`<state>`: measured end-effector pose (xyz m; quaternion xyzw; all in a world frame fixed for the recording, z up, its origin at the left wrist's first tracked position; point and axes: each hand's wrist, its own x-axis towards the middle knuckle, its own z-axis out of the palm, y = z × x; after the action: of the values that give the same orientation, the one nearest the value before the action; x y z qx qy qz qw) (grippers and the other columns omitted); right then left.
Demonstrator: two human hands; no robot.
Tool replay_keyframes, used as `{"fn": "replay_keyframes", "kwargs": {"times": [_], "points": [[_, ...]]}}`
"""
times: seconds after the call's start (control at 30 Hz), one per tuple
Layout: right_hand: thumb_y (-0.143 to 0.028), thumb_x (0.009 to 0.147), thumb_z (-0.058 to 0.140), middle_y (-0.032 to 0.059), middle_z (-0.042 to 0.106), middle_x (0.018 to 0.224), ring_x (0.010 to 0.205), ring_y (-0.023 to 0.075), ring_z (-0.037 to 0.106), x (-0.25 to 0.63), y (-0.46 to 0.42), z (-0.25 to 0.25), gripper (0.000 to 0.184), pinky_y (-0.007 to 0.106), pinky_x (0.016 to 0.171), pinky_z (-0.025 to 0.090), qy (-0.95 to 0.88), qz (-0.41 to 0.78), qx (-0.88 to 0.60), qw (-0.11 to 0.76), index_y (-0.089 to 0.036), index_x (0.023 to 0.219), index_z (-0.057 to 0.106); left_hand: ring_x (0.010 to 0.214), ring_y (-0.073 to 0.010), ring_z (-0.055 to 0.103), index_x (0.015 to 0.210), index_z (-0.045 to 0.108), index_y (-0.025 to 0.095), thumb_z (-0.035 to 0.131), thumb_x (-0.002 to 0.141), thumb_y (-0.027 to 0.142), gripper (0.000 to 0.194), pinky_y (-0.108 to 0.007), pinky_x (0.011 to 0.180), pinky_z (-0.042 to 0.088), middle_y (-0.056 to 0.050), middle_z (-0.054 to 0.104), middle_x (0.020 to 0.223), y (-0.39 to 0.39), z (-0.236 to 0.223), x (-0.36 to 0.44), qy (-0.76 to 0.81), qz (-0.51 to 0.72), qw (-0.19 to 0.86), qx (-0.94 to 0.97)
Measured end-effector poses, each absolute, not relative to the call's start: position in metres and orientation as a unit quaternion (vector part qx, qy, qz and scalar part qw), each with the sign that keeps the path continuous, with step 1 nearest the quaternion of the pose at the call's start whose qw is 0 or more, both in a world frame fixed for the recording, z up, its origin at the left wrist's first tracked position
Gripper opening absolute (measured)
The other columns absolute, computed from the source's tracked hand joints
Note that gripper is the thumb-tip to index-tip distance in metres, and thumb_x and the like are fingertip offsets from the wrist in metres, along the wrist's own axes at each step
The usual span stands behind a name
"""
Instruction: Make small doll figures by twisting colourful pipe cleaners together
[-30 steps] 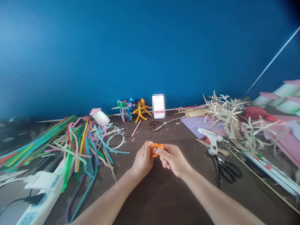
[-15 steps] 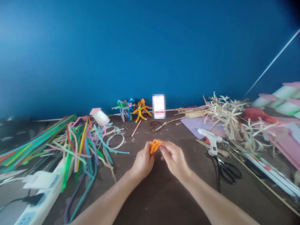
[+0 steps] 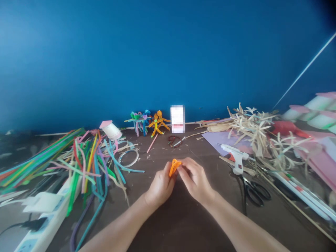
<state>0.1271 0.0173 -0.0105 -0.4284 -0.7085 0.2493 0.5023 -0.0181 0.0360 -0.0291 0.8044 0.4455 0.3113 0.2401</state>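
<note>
Two hands [image 3: 176, 181] pinching a bent orange strip [image 3: 174, 167] between them, glue gun [image 3: 237, 157] at two o'clock, black-handled scissors [image 3: 256, 192] at three

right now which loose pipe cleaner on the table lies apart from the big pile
The pink pipe cleaner, lying slantwise in front of the yellow-orange figures; the other loose ones lie in the multicoloured pile.

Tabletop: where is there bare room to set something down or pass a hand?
Bare tabletop shows between the forearms, and between the right hand and black cord. Crowded: left, with pipe cleaners and power strip; right, with glue gun, scissors and dried strips.
</note>
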Motion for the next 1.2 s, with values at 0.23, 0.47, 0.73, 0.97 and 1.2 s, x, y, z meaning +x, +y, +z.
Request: {"fn": "replay_keyframes", "kwargs": {"times": [0.23, 0.47, 0.73, 0.97, 1.2], "points": [[-0.026, 0.081, 0.051, 0.0082, 0.059, 0.095, 0.073, 0.0169, 0.057, 0.127, 0.014, -0.012, 0.034, 0.031, 0.068, 0.048, -0.719, 0.227, -0.435, 0.492, -0.02, 0.115, 0.047, 0.064, -0.0199, 0.064, 0.095, 0.04, 0.018, 0.038, 0.081, 0.019, 0.014, -0.025, 0.053, 0.044, -0.006, 0.065, 0.071, 0.035, -0.035, -0.019, 0.422, 0.3, 0.225, 0.826], [-0.021, 0.082, 0.048, 0.0086, 0.058, 0.095, 0.077, 0.0186, 0.058, 0.129, 0.014, -0.011, 0.033, 0.033, 0.072, 0.048, -0.729, 0.223, -0.429, 0.484, -0.02, 0.114, 0.047, 0.056, -0.0135, 0.057, 0.087, 0.04, 0.019, 0.046, 0.079, 0.022, 0.011, -0.02, 0.05, 0.038, -0.001, 0.06, 0.07, 0.032, -0.027, -0.018, 0.431, 0.324, 0.272, 0.797], [-0.018, 0.082, 0.045, 0.0095, 0.058, 0.098, 0.08, 0.019, 0.057, 0.131, 0.013, -0.01, 0.036, 0.034, 0.073, 0.048, -0.757, 0.216, -0.402, 0.467, -0.018, 0.118, 0.045, 0.054, -0.0101, 0.052, 0.081, 0.047, 0.016, 0.047, 0.077, 0.02, 0.005, -0.019, 0.051, 0.036, 0.001, 0.058, 0.066, 0.034, -0.027, -0.019, 0.428, 0.323, 0.292, 0.792], [-0.018, 0.082, 0.043, 0.0083, 0.056, 0.093, 0.075, 0.0175, 0.056, 0.13, 0.012, -0.008, 0.039, 0.032, 0.07, 0.049, -0.767, 0.22, -0.388, 0.462, -0.018, 0.121, 0.044, 0.054, -0.0108, 0.053, 0.082, 0.051, 0.016, 0.05, 0.074, 0.018, 0.008, -0.019, 0.052, 0.037, 0.001, 0.06, 0.065, 0.033, -0.027, -0.019, 0.439, 0.331, 0.305, 0.778], [-0.018, 0.082, 0.043, 0.0081, 0.055, 0.093, 0.072, 0.0156, 0.055, 0.129, 0.011, -0.007, 0.04, 0.03, 0.067, 0.048, -0.773, 0.231, -0.374, 0.458, -0.018, 0.123, 0.042, 0.058, -0.0122, 0.057, 0.087, 0.052, 0.016, 0.05, 0.076, 0.019, 0.011, -0.02, 0.055, 0.04, -0.001, 0.063, 0.07, 0.033, -0.025, -0.018, 0.422, 0.335, 0.306, 0.785]]}}
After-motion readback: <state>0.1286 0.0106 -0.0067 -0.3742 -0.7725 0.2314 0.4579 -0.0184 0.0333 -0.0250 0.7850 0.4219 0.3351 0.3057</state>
